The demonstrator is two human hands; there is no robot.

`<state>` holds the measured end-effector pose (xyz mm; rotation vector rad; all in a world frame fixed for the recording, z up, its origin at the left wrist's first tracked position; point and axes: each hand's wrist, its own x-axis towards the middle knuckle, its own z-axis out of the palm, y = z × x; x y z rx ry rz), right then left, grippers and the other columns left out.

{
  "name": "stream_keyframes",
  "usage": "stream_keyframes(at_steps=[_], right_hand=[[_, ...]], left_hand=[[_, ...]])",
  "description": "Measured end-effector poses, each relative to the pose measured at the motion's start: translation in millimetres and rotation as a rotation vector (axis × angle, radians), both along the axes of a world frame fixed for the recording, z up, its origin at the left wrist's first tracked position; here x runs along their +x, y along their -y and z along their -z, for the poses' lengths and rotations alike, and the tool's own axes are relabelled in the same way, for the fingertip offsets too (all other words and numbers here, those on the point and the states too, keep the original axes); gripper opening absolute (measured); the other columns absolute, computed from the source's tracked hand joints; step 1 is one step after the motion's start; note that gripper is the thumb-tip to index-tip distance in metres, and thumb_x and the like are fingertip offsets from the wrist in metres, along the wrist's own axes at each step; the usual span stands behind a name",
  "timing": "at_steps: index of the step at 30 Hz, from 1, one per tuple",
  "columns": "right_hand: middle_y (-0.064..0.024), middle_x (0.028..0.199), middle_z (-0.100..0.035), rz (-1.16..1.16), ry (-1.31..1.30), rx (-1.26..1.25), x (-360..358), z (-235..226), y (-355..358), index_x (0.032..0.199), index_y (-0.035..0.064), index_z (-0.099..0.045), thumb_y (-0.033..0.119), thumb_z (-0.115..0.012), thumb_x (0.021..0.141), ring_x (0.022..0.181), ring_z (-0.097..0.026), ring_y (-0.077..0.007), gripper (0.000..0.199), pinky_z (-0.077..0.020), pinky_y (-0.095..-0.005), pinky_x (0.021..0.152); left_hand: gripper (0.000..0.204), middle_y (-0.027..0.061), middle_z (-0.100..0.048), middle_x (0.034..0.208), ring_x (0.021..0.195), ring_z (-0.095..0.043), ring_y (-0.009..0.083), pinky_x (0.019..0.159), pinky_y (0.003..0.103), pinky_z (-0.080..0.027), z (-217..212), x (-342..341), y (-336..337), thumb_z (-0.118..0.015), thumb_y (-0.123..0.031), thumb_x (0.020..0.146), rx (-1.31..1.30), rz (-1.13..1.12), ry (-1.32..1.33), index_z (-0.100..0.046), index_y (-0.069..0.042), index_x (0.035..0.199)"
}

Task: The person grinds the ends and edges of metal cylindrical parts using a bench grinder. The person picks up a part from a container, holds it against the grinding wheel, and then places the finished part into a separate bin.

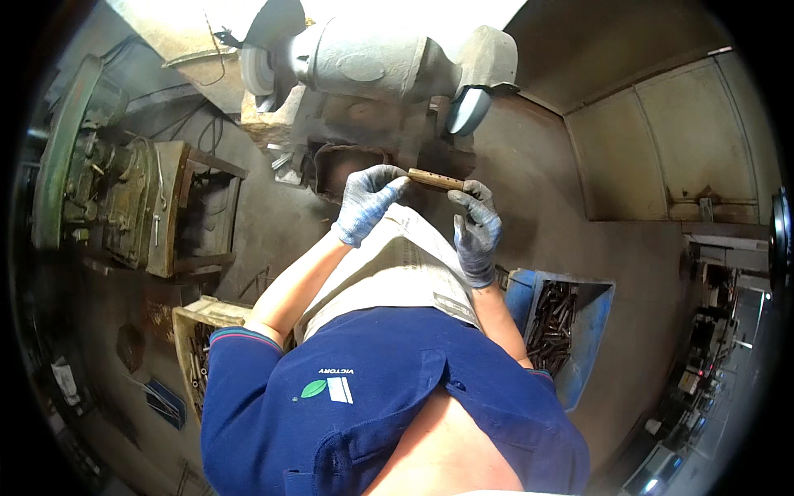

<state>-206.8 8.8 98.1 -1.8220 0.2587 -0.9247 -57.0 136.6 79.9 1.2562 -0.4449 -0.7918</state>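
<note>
Between my two gloved hands is a short brownish metal tube with a row of small holes along its side, lying nearly level. My left hand pinches its left end between thumb and fingers. At its right end, the thumb and fingers of my right hand close on the tube. Both gloves are blue-grey and worn. Beyond the hands stands a grey bench grinder, with a pale wheel at its left and another wheel at its right. The tube is apart from both wheels.
A blue bin of dark metal pieces stands to my right. On my left is a pale crate with similar pieces. Farther left is a greenish machine on a stand. Metal cabinets line the right wall. A light cloth covers my lap.
</note>
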Motion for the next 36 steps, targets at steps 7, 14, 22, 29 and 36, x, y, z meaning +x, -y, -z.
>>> stream_keyframes(at_steps=[7,14,22,29,36], right_hand=[[-0.0118,0.110,-0.053,0.096,0.023,-0.113,6,6,-1,0.099,-0.0013,-0.065,0.024,-0.069,0.081,0.107,-0.051,-0.0224,0.031,-0.0399,-0.0332,0.093],[-0.0128,0.108,-0.055,0.205,-0.055,-0.237,12,6,-2,0.097,0.0006,-0.066,0.017,-0.066,0.081,0.103,-0.053,-0.0237,0.024,-0.0417,-0.0327,0.091],[-0.0129,0.110,-0.057,0.234,-0.080,0.011,14,23,7,0.098,0.0022,-0.067,0.008,-0.067,0.078,0.109,-0.052,-0.0236,0.021,-0.0409,-0.0324,0.093],[-0.0105,0.108,-0.059,0.230,-0.089,0.089,26,51,37,0.099,-0.0004,-0.067,-0.001,-0.063,0.079,0.105,-0.055,-0.0214,0.020,-0.0420,-0.0296,0.091],[-0.0110,0.111,-0.059,0.209,-0.140,0.164,30,71,72,0.098,-0.0017,-0.067,-0.006,-0.064,0.076,0.103,-0.057,-0.0200,0.022,-0.0449,-0.0280,0.089]], left_hand=[[0.019,0.0036,-0.064,0.081,0.066,-0.056,0.0056,0.059,0.019,-0.046,-8,16,13,-0.064,-0.010,0.085,-0.025,0.072,-0.098,-0.062,0.002,0.100],[0.016,0.0061,-0.065,0.083,0.072,-0.060,0.0090,0.064,0.023,-0.054,-11,28,24,-0.063,-0.004,0.084,0.031,0.130,-0.113,-0.063,0.003,0.098],[0.013,0.0051,-0.066,0.081,0.070,-0.060,0.0082,0.064,0.023,-0.053,27,37,43,-0.062,0.001,0.082,-0.017,0.128,0.041,-0.064,0.004,0.094],[0.013,0.0043,-0.065,0.081,0.069,-0.059,0.0080,0.065,0.023,-0.051,38,45,67,-0.064,-0.001,0.082,-0.023,0.127,-0.181,-0.065,0.003,0.095],[0.012,0.0049,-0.065,0.079,0.070,-0.059,0.0086,0.062,0.024,-0.052,56,45,101,-0.062,-0.002,0.084,0.043,0.097,-0.156,-0.065,0.003,0.094]])
